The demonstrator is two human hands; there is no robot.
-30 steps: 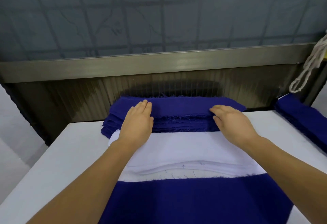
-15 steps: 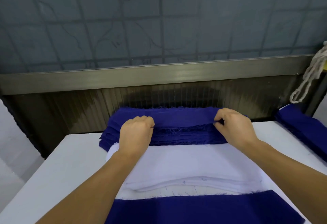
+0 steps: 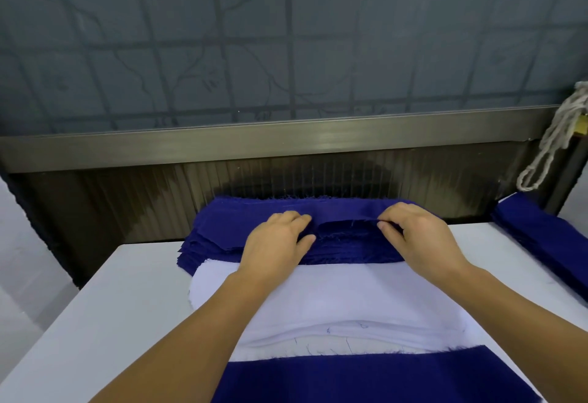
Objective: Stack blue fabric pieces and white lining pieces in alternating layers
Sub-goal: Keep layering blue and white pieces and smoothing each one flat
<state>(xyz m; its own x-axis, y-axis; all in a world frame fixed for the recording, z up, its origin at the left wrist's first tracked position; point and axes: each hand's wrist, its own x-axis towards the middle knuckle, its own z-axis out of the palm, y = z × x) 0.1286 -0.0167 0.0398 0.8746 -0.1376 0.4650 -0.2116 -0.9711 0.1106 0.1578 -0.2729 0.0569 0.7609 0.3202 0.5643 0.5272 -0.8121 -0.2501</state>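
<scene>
at the left, the left hand point(image 3: 276, 243), which lay flat 1 second ago, now has its fingers curled, pinching the near edge of the top blue piece point(image 3: 346, 211) on the blue pile point(image 3: 219, 243) at the table's point(image 3: 105, 316) far side. between the hands that edge has lifted into a small arch, so 1 layer looks separated and ready to carry over. the right hand point(image 3: 416, 240) pinches the same edge likewise. the piece's long axis runs left to right, its frayed edge facing the person. nearer lie the white lining pieces point(image 3: 350, 300), then a blue layer point(image 3: 366, 377).
</scene>
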